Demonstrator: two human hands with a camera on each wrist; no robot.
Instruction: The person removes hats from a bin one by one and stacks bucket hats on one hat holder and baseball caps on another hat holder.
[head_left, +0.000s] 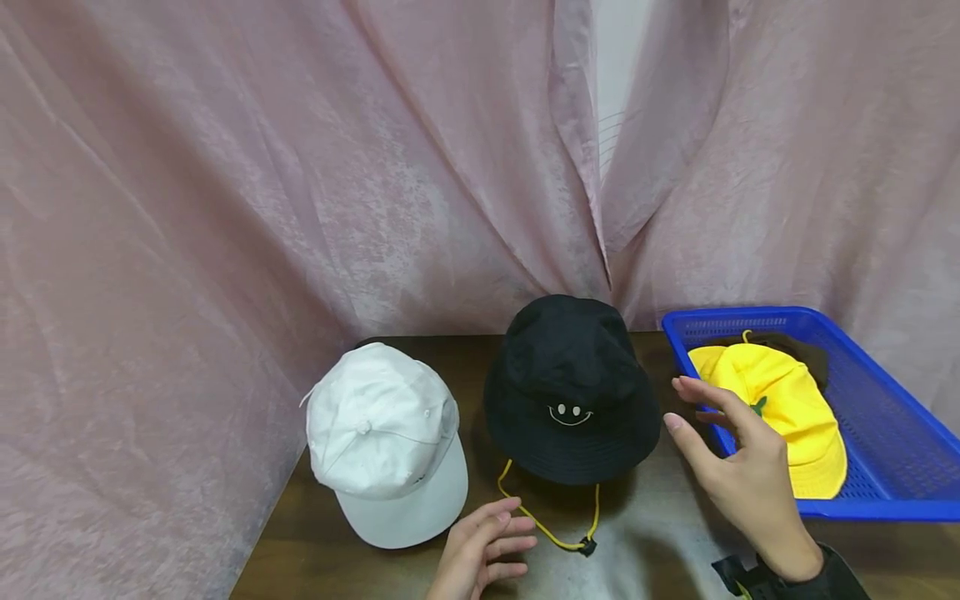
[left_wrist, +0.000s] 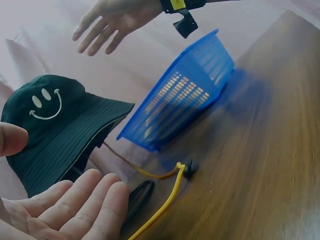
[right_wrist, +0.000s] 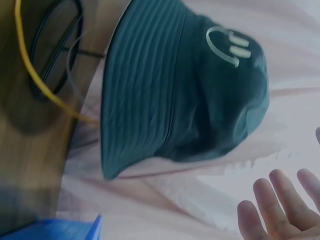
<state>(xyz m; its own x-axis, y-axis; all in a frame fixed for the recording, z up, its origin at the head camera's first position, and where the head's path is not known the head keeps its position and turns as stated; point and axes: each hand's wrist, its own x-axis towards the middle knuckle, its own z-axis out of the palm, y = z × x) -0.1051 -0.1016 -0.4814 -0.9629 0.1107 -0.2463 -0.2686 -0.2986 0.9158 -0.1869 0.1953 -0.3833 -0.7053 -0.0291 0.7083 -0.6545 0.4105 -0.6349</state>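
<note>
A black bucket hat point(head_left: 566, 375) with a stitched smiley face sits raised above the table, and its yellow cord point(head_left: 547, 533) hangs down to a dark toggle. Beneath it, the right wrist view has a dark wire base point(right_wrist: 55, 55). My left hand point(head_left: 483, 550) is in front of the hat, fingers loosely extended, holding nothing. To the hat's right, my right hand point(head_left: 742, 467) hovers with fingers spread and gently bent, apart from the hat and in front of the blue basket point(head_left: 892, 358). A white cap point(head_left: 382, 425) sits at the left, brim toward me.
Inside the basket lie a yellow cap point(head_left: 787, 400) and a dark brown item point(head_left: 810, 354) behind it. A pinkish curtain point(head_left: 450, 167) hangs behind the brown wooden table point(head_left: 330, 542). A strap point(left_wrist: 177, 5) is around my right wrist.
</note>
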